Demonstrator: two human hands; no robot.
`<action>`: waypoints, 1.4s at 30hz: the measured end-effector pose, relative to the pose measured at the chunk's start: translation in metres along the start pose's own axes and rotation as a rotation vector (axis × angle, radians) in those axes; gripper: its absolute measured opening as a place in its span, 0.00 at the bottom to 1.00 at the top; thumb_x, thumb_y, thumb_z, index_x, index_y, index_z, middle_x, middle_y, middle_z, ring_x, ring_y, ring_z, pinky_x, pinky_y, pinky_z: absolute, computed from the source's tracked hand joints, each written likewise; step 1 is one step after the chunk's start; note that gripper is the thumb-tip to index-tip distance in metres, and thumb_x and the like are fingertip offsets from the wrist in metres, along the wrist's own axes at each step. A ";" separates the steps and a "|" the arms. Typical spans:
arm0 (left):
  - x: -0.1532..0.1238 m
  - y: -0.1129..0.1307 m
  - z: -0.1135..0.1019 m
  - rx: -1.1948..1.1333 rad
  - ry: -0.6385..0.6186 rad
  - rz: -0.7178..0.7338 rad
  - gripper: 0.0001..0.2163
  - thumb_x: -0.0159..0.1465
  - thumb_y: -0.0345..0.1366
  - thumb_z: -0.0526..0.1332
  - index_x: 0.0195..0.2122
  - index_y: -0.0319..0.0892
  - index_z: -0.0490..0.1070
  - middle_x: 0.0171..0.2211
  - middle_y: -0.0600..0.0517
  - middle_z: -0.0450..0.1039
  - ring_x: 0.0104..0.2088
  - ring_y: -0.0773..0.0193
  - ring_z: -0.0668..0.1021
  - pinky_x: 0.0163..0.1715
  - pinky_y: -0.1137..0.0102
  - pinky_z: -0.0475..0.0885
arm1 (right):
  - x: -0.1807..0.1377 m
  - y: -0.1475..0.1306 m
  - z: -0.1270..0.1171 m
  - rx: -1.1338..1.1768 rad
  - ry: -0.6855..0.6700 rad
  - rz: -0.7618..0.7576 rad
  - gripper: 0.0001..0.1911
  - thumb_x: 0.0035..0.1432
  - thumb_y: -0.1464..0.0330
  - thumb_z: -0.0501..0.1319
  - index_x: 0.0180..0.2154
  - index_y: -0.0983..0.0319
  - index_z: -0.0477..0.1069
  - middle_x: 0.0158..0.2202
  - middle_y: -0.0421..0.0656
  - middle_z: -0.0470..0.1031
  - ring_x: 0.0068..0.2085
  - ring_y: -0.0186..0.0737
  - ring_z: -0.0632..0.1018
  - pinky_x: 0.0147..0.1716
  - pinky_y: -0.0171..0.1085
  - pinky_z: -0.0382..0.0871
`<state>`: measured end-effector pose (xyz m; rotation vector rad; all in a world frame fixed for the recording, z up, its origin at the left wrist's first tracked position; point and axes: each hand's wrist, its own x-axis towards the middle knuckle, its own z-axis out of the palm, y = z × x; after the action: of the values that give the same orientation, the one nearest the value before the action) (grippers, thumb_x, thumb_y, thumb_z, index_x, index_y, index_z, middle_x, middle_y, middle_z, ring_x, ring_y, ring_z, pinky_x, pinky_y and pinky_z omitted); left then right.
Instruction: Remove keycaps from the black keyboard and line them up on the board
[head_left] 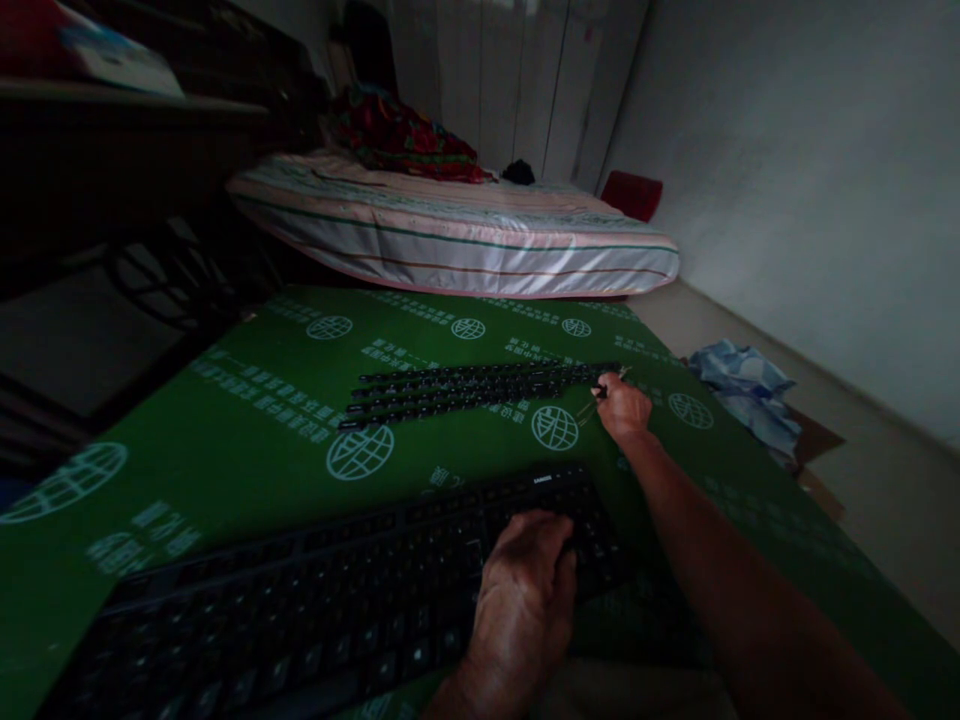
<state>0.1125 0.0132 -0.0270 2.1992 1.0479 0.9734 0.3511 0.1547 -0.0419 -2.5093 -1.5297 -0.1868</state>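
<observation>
A black computer keyboard (300,590) lies at an angle along the near side of the green board. My left hand (521,585) rests over its right part, fingers curled and pressed together. Its fingertips are hidden, so what they grip, if anything, does not show. Farther out, several rows of loose black keycaps (450,390) are lined up on the board. My right hand (624,405) is at the right end of these rows, its fingers pinched on a small dark piece that looks like a keycap (599,391).
The green board (247,400) carries white globe prints and lettering. Behind it stands a bed (480,240) with a red patterned blanket (409,135). Crumpled blue-white cloth or plastic (742,385) and cardboard (821,440) lie on the floor at right. Dark furniture (112,170) is at left.
</observation>
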 end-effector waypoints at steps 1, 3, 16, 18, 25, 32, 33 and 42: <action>0.000 0.000 0.000 0.002 -0.001 0.002 0.12 0.57 0.24 0.55 0.40 0.41 0.72 0.38 0.47 0.76 0.41 0.57 0.76 0.43 0.61 0.74 | 0.000 0.000 0.000 0.001 0.000 -0.001 0.14 0.60 0.64 0.53 0.47 0.57 0.69 0.38 0.46 0.77 0.39 0.42 0.76 0.34 0.35 0.62; 0.000 0.000 0.000 -0.001 -0.005 0.000 0.12 0.57 0.24 0.55 0.40 0.41 0.72 0.38 0.47 0.76 0.41 0.57 0.76 0.43 0.60 0.74 | 0.000 0.000 -0.001 0.003 0.000 -0.002 0.14 0.60 0.64 0.53 0.46 0.57 0.69 0.38 0.46 0.77 0.39 0.42 0.76 0.34 0.34 0.62; -0.001 -0.001 0.000 0.000 -0.005 -0.003 0.11 0.57 0.24 0.55 0.39 0.40 0.72 0.38 0.46 0.76 0.41 0.56 0.76 0.42 0.60 0.74 | 0.000 0.003 0.004 0.129 0.061 0.018 0.13 0.57 0.64 0.56 0.44 0.58 0.70 0.36 0.47 0.77 0.38 0.44 0.76 0.34 0.36 0.62; -0.001 0.000 -0.001 0.003 -0.008 0.010 0.11 0.57 0.24 0.55 0.40 0.39 0.71 0.38 0.45 0.76 0.41 0.56 0.76 0.42 0.59 0.74 | -0.001 0.005 0.005 0.181 0.100 0.019 0.12 0.57 0.65 0.57 0.43 0.58 0.70 0.36 0.47 0.77 0.38 0.44 0.76 0.34 0.36 0.62; 0.000 0.001 0.000 -0.009 0.003 0.007 0.12 0.57 0.24 0.55 0.40 0.39 0.71 0.38 0.45 0.76 0.40 0.56 0.76 0.42 0.60 0.74 | -0.011 0.008 0.005 0.484 0.241 -0.113 0.08 0.54 0.70 0.56 0.37 0.58 0.71 0.34 0.42 0.77 0.37 0.41 0.76 0.36 0.37 0.66; 0.001 0.002 -0.001 -0.009 -0.017 -0.021 0.12 0.57 0.24 0.55 0.40 0.39 0.72 0.38 0.46 0.76 0.41 0.56 0.76 0.43 0.60 0.74 | -0.012 -0.014 0.007 0.784 0.199 -0.491 0.09 0.55 0.69 0.53 0.33 0.61 0.71 0.34 0.43 0.77 0.36 0.38 0.77 0.38 0.36 0.70; 0.001 0.003 -0.001 -0.012 -0.017 -0.021 0.12 0.57 0.24 0.55 0.40 0.39 0.72 0.38 0.46 0.76 0.41 0.56 0.76 0.43 0.60 0.74 | -0.012 -0.015 0.008 0.797 0.194 -0.520 0.09 0.54 0.69 0.53 0.33 0.61 0.71 0.34 0.43 0.77 0.37 0.38 0.77 0.39 0.37 0.70; 0.001 0.004 -0.002 -0.015 -0.021 -0.011 0.12 0.57 0.24 0.55 0.40 0.37 0.72 0.38 0.45 0.76 0.41 0.55 0.76 0.44 0.58 0.74 | -0.010 -0.014 0.022 0.706 0.128 -0.590 0.13 0.48 0.74 0.58 0.37 0.55 0.73 0.42 0.43 0.73 0.50 0.43 0.72 0.46 0.43 0.68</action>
<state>0.1129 0.0118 -0.0230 2.1851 1.0381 0.9480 0.3344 0.1577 -0.0635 -1.4577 -1.8270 0.0995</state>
